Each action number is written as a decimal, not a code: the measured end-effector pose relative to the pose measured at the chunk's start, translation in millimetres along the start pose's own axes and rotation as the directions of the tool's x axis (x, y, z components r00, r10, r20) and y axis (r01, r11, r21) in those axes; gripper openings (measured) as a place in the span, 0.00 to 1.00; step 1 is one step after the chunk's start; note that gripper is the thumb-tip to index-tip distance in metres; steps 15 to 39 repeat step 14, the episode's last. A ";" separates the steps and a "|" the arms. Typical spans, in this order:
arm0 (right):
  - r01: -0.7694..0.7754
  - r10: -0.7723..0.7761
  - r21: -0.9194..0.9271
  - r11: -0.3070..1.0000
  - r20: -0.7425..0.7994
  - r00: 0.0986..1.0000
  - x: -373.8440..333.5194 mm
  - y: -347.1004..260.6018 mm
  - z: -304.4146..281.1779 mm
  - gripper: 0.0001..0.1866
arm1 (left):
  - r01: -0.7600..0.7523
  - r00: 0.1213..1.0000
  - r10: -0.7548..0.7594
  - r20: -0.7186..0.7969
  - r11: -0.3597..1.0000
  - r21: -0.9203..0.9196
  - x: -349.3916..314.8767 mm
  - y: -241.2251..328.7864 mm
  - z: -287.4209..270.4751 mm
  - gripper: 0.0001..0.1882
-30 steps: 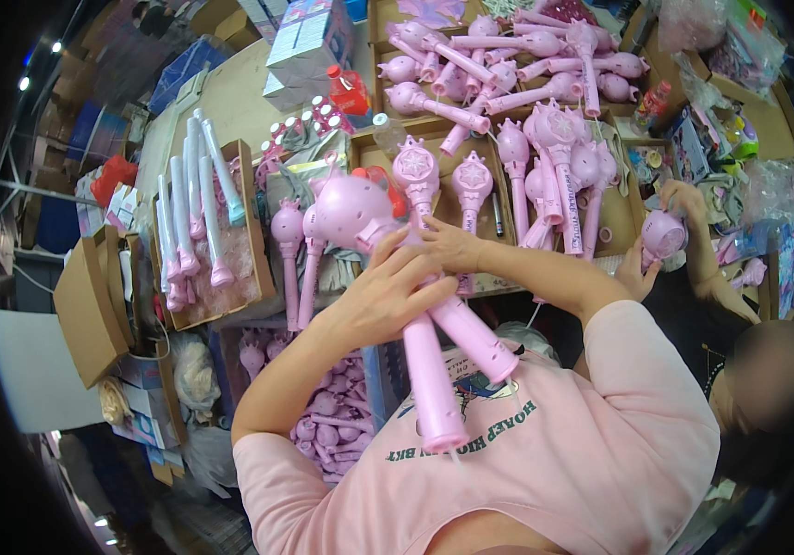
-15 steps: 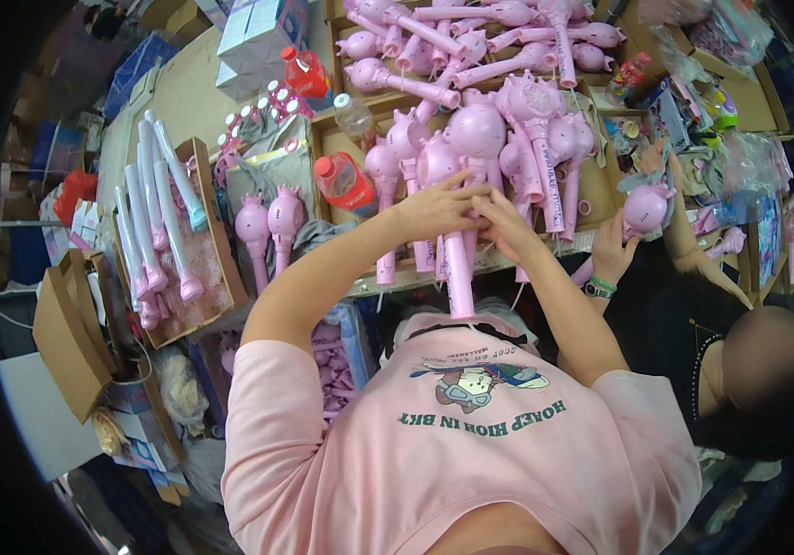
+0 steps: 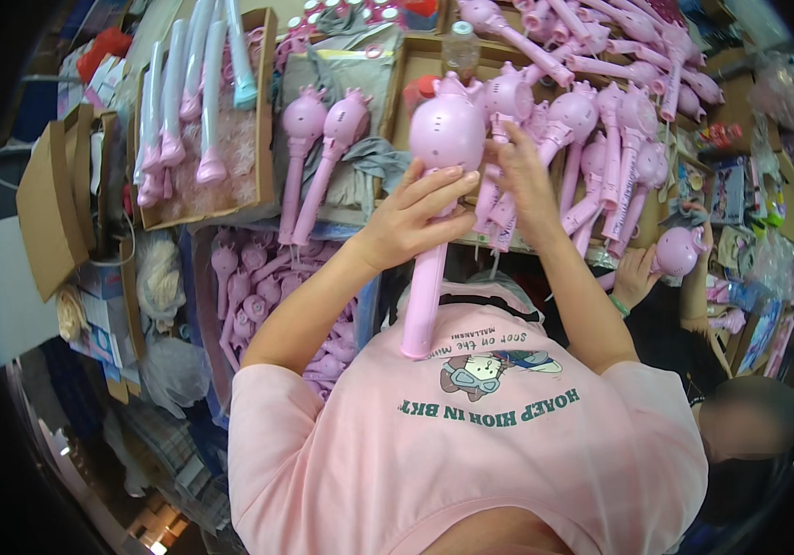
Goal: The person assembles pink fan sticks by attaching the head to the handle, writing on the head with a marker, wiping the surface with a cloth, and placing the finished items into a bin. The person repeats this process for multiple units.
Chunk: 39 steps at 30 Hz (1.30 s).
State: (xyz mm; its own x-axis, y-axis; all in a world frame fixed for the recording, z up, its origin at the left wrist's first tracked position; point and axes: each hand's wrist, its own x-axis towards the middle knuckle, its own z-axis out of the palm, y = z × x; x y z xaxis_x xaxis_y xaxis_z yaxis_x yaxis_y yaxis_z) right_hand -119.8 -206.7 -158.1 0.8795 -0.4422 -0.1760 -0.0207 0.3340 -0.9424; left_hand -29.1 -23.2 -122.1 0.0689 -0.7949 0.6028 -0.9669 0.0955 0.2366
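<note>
My left hand is wrapped round the neck of a pink toy wand. The wand has a round head with a small crown on top, and its handle hangs down in front of my shirt. Just right of its head, my right hand is raised with the fingers apart, beside other pink wands on the table. Whether its fingertips touch one of them is hard to see. To the left, a pair of matching wands lies side by side at the table's edge, near a grey cloth.
A cardboard box at the left holds wands with pale tubes. Below the table, a crate holds many pink wands. A clear bottle stands beyond my hands. At the right, a co-worker's hands hold another pink wand.
My hands were together at the wand; now the right hand is apart from the left. The wand has come nearer in my left hand. The whole view has shifted toward the left side.
</note>
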 end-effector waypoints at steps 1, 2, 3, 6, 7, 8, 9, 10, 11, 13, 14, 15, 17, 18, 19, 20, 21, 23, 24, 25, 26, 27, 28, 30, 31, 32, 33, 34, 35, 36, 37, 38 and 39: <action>-0.176 0.146 0.215 0.961 0.146 0.978 2.6 -5.4 27.2 0.37 | 0.024 0.998 -0.020 -0.063 0.998 0.061 -4.9 2.2 -7.7 0.13; -0.306 0.175 0.345 0.887 0.361 0.916 6.2 -13.9 47.1 0.39 | 0.023 0.996 -0.017 -0.086 0.997 0.072 -10.3 5.1 -13.9 0.13; -0.348 0.214 0.352 0.869 0.366 0.906 10.2 -20.3 66.5 0.38 | 0.142 0.985 -0.134 -0.107 0.987 0.075 -17.5 9.4 -21.7 0.15; -0.354 0.198 0.362 0.862 0.402 0.894 23.5 -25.3 113.7 0.32 | 0.439 0.846 -0.382 -0.371 0.895 0.080 -36.9 14.5 -35.2 0.25; -0.304 0.168 0.328 0.895 0.382 0.909 28.1 -21.3 126.3 0.30 | 0.744 0.553 -0.750 -0.363 0.641 -0.192 -46.2 27.5 -40.2 0.26; -0.268 0.160 0.289 0.919 0.348 0.924 31.5 -13.7 138.3 0.28 | 0.711 0.224 -0.964 -0.143 0.262 -0.653 -55.3 32.2 -45.9 0.25; -0.164 0.085 0.220 0.962 0.330 0.940 28.8 -1.2 150.0 0.26 | 0.425 -0.012 -0.975 0.224 -0.208 -0.881 -65.0 34.6 -50.5 0.24; -0.080 0.034 0.138 0.987 0.305 0.952 22.2 14.7 160.8 0.25 | 0.438 0.014 -0.957 0.290 -0.255 -0.862 -73.8 34.1 -52.1 0.25; 0.059 -0.083 0.082 0.995 0.316 0.945 20.1 30.7 168.2 0.23 | 0.449 0.041 -0.936 0.350 -0.295 -0.843 -81.9 31.2 -52.4 0.26; -0.074 0.053 0.035 0.997 0.415 0.908 37.3 60.8 170.4 0.27 | 0.426 0.023 -0.914 0.405 -0.357 -0.831 -100.5 24.4 -55.6 0.30; -0.026 0.065 -0.103 0.994 0.401 0.914 52.3 74.6 168.3 0.30 | 0.418 0.008 -0.922 0.388 -0.349 -0.838 -110.7 23.1 -58.3 0.30; -0.026 0.065 -0.103 0.994 0.401 0.914 52.3 74.6 168.3 0.30 | 0.418 0.008 -0.922 0.388 -0.349 -0.838 -110.7 23.1 -58.3 0.30; -0.026 0.065 -0.103 0.994 0.401 0.914 52.3 74.6 168.3 0.30 | 0.418 0.008 -0.922 0.388 -0.349 -0.838 -110.7 23.1 -58.3 0.30; -0.026 0.065 -0.103 0.994 0.401 0.914 52.3 74.6 168.3 0.30 | 0.418 0.008 -0.922 0.388 -0.349 -0.838 -110.7 23.1 -58.3 0.30; -0.026 0.065 -0.103 0.994 0.401 0.914 52.3 74.6 168.3 0.30 | 0.418 0.008 -0.922 0.388 -0.349 -0.838 -110.7 23.1 -58.3 0.30; -0.026 0.065 -0.103 0.994 0.401 0.914 52.3 74.6 168.3 0.30 | 0.418 0.008 -0.922 0.388 -0.349 -0.838 -110.7 23.1 -58.3 0.30; -0.026 0.065 -0.103 0.994 0.401 0.914 52.3 74.6 168.3 0.30 | 0.418 0.008 -0.922 0.388 -0.349 -0.838 -110.7 23.1 -58.3 0.30; -0.026 0.065 -0.103 0.994 0.401 0.914 52.3 74.6 168.3 0.30 | 0.418 0.008 -0.922 0.388 -0.349 -0.838 -110.7 23.1 -58.3 0.30; -0.026 0.065 -0.103 0.994 0.401 0.914 52.3 74.6 168.3 0.30 | 0.418 0.008 -0.922 0.388 -0.349 -0.838 -110.7 23.1 -58.3 0.30; -0.026 0.065 -0.103 0.994 0.401 0.914 52.3 74.6 168.3 0.30 | 0.418 0.008 -0.922 0.388 -0.349 -0.838 -110.7 23.1 -58.3 0.30; -0.026 0.065 -0.103 0.994 0.401 0.914 52.3 74.6 168.3 0.30 | 0.418 0.008 -0.922 0.388 -0.349 -0.838 -110.7 23.1 -58.3 0.30; -0.026 0.065 -0.103 0.994 0.401 0.914 52.3 74.6 168.3 0.30 | 0.418 0.008 -0.922 0.388 -0.349 -0.838 -110.7 23.1 -58.3 0.30; -0.026 0.065 -0.103 0.994 0.401 0.914 52.3 74.6 168.3 0.30 | 0.418 0.008 -0.922 0.388 -0.349 -0.838 -110.7 23.1 -58.3 0.30; -0.026 0.065 -0.103 0.994 0.401 0.914 52.3 74.6 168.3 0.30 | 0.418 0.008 -0.922 0.388 -0.349 -0.838 -110.7 23.1 -58.3 0.30; -0.026 0.065 -0.103 0.994 0.401 0.914 52.3 74.6 168.3 0.30 | 0.418 0.008 -0.922 0.388 -0.349 -0.838 -110.7 23.1 -58.3 0.30; -0.026 0.065 -0.103 0.994 0.401 0.914 52.3 74.6 168.3 0.30 | 0.418 0.008 -0.922 0.388 -0.349 -0.838 -110.7 23.1 -58.3 0.30; -0.026 0.065 -0.103 0.994 0.401 0.914 52.3 74.6 168.3 0.30 | 0.418 0.008 -0.922 0.388 -0.349 -0.838 -110.7 23.1 -58.3 0.30; -0.026 0.065 -0.103 0.994 0.401 0.914 52.3 74.6 168.3 0.30 | 0.418 0.008 -0.922 0.388 -0.349 -0.838 -110.7 23.1 -58.3 0.30; -0.026 0.065 -0.103 0.994 0.401 0.914 52.3 74.6 168.3 0.30 | 0.418 0.008 -0.922 0.388 -0.349 -0.838 -110.7 23.1 -58.3 0.30; -0.026 0.065 -0.103 0.994 0.401 0.914 52.3 74.6 168.3 0.30 | 0.418 0.008 -0.922 0.388 -0.349 -0.838 -110.7 23.1 -58.3 0.30; -0.026 0.065 -0.103 0.994 0.401 0.914 52.3 74.6 168.3 0.30 | 0.418 0.008 -0.922 0.388 -0.349 -0.838 -110.7 23.1 -58.3 0.30; -0.026 0.065 -0.103 0.994 0.401 0.914 52.3 74.6 168.3 0.30 | 0.418 0.008 -0.922 0.388 -0.349 -0.838 -110.7 23.1 -58.3 0.30; -0.026 0.065 -0.103 0.994 0.401 0.914 52.3 74.6 168.3 0.30 | 0.418 0.008 -0.922 0.388 -0.349 -0.838 -110.7 23.1 -58.3 0.30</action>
